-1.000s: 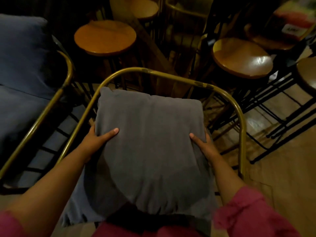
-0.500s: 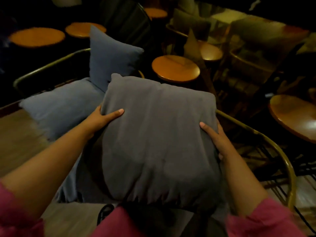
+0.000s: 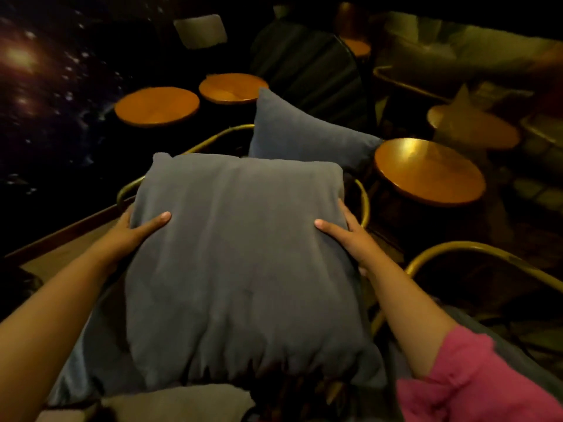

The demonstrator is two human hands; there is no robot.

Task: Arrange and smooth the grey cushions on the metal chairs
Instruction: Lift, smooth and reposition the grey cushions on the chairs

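Note:
I hold a large grey cushion [image 3: 240, 269] in front of me, over a brass-framed metal chair [image 3: 213, 138]. My left hand [image 3: 134, 231] grips its left edge, thumb on the front face. My right hand [image 3: 350, 236] grips the right edge the same way. A second grey cushion [image 3: 298, 132] stands upright against that chair's back, just beyond the held one. The chair's seat is hidden behind the cushion. The brass rim of another chair [image 3: 475, 248] curves at the right.
Round wooden tables stand around: two at the back left [image 3: 157, 105] [image 3: 233, 86], one to the right [image 3: 429, 172], another further right [image 3: 475, 129]. A dark chair back [image 3: 307, 68] rises behind. A wooden floor strip [image 3: 58, 254] lies at left. The room is dim.
My view has swung left, away from the first chair. The cushion stayed in both hands and now sits in front of the chair that holds the other grey cushion.

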